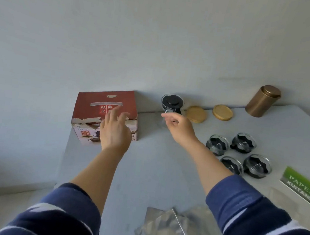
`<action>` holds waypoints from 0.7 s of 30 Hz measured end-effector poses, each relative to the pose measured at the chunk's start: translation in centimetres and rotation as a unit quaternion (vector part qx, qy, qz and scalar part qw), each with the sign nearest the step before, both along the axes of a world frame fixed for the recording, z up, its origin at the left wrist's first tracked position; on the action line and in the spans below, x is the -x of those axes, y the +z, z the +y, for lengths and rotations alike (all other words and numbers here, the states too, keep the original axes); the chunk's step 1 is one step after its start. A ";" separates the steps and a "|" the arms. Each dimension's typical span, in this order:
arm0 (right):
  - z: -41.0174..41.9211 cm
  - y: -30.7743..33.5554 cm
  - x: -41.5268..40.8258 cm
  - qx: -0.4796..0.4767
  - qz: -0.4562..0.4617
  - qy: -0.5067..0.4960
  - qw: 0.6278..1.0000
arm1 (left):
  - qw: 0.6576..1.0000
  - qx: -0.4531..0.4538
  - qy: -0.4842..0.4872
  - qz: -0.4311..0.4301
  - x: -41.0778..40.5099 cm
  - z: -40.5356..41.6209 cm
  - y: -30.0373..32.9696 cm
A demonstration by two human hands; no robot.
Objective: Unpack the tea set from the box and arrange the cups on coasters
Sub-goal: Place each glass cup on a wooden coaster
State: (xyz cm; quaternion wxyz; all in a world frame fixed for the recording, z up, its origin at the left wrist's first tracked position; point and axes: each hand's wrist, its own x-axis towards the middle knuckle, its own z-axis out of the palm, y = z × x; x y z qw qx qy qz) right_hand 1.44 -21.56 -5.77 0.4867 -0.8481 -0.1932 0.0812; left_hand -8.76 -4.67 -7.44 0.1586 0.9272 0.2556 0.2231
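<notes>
Head view: red box [105, 116] at back of table [145, 172], flaps closed. Left hand [114, 130] over box, fingers spread, holds nothing. Right hand [177, 127] right of box, by glass teapot [172, 104]; grip not clear. Four glass cups [238, 155] far right of box, two wooden coasters [209, 111] behind. Glass likely fragile, slippery; take by handle. Box print Chinese; right edge pack reads "PAPERL", "KUITANSI".

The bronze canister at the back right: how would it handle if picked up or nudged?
The bronze canister looks like smooth metal, so probably rigid and somewhat slippery. It stands upright and is taller than wide, so a high push might tip it. Being round, it would likely roll if toppled.
</notes>
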 end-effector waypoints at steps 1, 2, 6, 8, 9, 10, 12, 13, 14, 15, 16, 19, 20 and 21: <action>-1.6 0.3 -0.7 -0.006 0.000 -0.021 1.000 | 1.000 0.010 -0.024 0.008 -0.6 -1.9 -0.6; -3.2 0.4 -1.4 -0.003 0.001 -0.038 0.999 | 0.999 0.020 -0.046 0.019 -1.1 -3.8 -1.2; -8.9 0.1 -4.5 0.076 0.027 -0.065 0.995 | 0.989 0.064 -0.107 0.079 -2.9 -10.8 -4.6; -11.1 -0.4 -6.0 0.106 0.032 -0.063 0.992 | 0.983 0.089 -0.120 0.105 -3.8 -13.7 -6.0; -12.0 -0.7 -6.7 0.115 0.035 -0.059 0.991 | 0.981 0.096 -0.122 0.115 -4.3 -15.0 -6.6; -12.8 -1.0 -7.4 0.122 0.037 -0.054 0.990 | 0.979 0.104 -0.122 0.123 -4.9 -16.1 -7.2; -14.1 -1.4 -9.0 0.134 0.040 -0.044 0.989 | 0.976 0.122 -0.116 0.135 -6.1 -18.0 -8.3; -14.6 -1.6 -9.9 0.137 0.042 -0.040 0.989 | 0.975 0.128 -0.113 0.141 -6.6 -18.7 -8.9; -15.0 -1.8 -10.9 0.136 0.046 -0.037 0.989 | 0.974 0.131 -0.110 0.145 -7.1 -19.2 -9.5; -15.2 -2.0 -11.9 0.131 0.053 -0.032 0.989 | 0.974 0.128 -0.108 0.151 -7.4 -19.7 -10.2; -15.3 -2.4 -12.9 0.127 0.062 -0.024 0.990 | 0.975 0.118 -0.105 0.156 -7.4 -20.0 -11.0; -14.9 -4.2 -16.2 0.127 0.101 -0.021 0.986 | 0.982 0.064 -0.096 0.152 -7.1 -20.6 -12.7; -14.6 -5.0 -17.2 0.128 0.125 -0.028 0.983 | 0.984 0.046 -0.089 0.145 -7.0 -20.7 -13.0; -14.3 -5.8 -18.2 0.122 0.153 -0.035 0.980 | 0.987 0.033 -0.081 0.138 -7.0 -20.8 -13.2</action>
